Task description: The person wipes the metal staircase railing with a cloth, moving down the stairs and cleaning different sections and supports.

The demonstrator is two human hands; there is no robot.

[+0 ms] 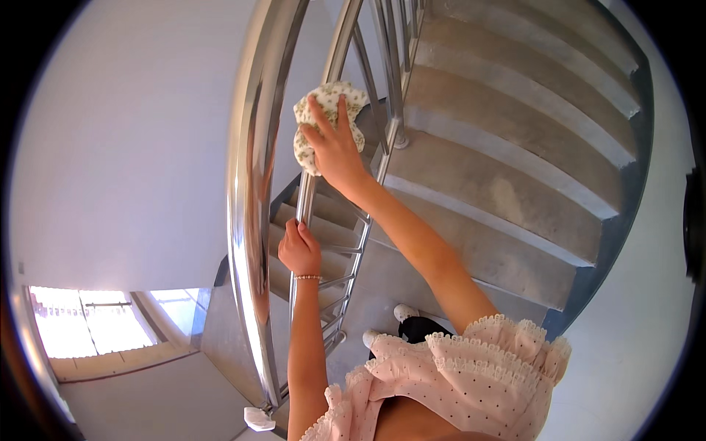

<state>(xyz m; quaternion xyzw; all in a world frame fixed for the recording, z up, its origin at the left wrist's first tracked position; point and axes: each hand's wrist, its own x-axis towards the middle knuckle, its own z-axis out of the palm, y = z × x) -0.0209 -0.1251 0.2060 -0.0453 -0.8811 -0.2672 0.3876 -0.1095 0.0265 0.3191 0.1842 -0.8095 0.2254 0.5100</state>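
Observation:
My right hand [339, 157] lies over a white cloth [331, 93] with a green floral print. Its fingers are spread on the cloth, which is bunched over the thinner metal rail [343, 33] of a stair railing. Lower down, my left hand [299, 251] is wrapped around the same rail, a beaded bracelet at its wrist. To the left of both hands runs the thick, shiny metal handrail [248, 182]; neither hand touches it. Thin metal balusters [340, 249] show to the right of my left hand.
Concrete steps [491, 143] with a dark painted border [601, 259] climb on the right. More steps [331, 220] show below, through the railing. A crumpled white item [259, 419] sits by the handrail's lower end. A bright window [91, 322] is at lower left. My white shoes [406, 312] stand on the landing.

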